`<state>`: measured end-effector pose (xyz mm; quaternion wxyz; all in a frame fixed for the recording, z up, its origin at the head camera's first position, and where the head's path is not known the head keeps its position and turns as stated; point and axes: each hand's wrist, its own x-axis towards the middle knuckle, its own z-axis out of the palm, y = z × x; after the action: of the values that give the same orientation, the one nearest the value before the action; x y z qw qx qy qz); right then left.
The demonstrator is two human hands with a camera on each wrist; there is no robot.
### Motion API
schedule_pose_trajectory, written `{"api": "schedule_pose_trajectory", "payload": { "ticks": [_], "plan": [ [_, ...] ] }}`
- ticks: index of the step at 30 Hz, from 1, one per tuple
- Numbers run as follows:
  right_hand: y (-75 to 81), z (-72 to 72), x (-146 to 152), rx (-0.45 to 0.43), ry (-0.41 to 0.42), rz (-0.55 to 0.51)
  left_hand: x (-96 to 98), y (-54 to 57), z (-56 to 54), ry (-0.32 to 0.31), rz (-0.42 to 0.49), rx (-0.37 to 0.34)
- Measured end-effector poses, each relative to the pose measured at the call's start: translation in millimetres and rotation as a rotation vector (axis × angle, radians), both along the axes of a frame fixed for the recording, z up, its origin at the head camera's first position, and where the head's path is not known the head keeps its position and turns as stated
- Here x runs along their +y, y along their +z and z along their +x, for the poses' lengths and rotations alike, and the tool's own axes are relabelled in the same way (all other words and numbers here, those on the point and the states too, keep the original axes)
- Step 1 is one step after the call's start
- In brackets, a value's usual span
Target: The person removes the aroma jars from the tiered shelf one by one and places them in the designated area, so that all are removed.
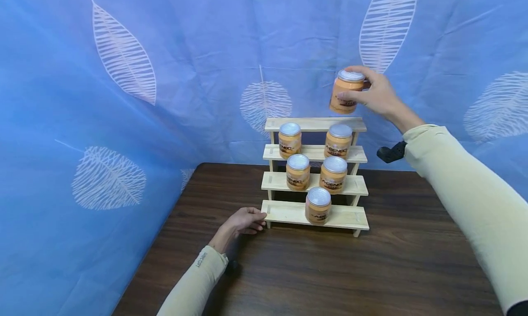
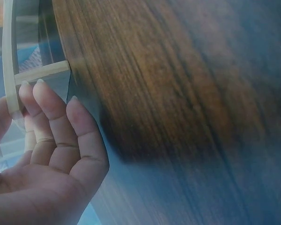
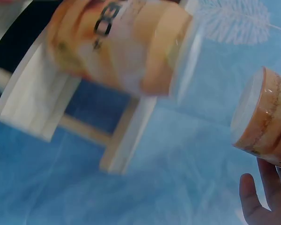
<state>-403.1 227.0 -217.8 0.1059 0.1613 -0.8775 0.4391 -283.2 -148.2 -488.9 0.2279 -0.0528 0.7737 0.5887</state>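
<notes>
My right hand grips an orange can with a silver lid by its side, thumb in front, and holds it in the air over the right end of the top step. The right wrist view has this can at its right edge, fingers below it. Below stands a four-step wooden display rack. With thumb and fingers, my left hand pinches the left end of the rack's bottom step; the left wrist view shows the fingertips at that wooden step.
Several like cans stand on the rack: a left can and right can on the second step from the top, two lower, and one can at the bottom. The rack stands on a dark wooden table before a blue leaf-print cloth.
</notes>
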Motion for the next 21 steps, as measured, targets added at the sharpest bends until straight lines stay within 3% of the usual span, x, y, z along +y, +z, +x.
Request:
{"api": "schedule_pose_trajectory", "payload": {
  "ticks": [6, 11, 15, 21],
  "plan": [
    [5.5, 25.5, 36.1, 0.032, -0.067, 0.034, -4.2, 2.1, 0.2, 0.008, -0.007, 0.013],
    [-7.9, 40.5, 72.6, 0.055, -0.121, 0.058, -4.7, 1.7, -1.0, 0.014, 0.001, 0.008],
    [-32.2, 52.1, 98.8, 0.032, -0.148, 0.082, -3.5, 1.7, -1.1, 0.012, 0.009, 0.002],
    [-89.4, 67.8, 127.5, 0.001, -0.212, 0.104, -0.3, -0.4, 0.7, -0.004, 0.007, -0.009]
  ]
}}
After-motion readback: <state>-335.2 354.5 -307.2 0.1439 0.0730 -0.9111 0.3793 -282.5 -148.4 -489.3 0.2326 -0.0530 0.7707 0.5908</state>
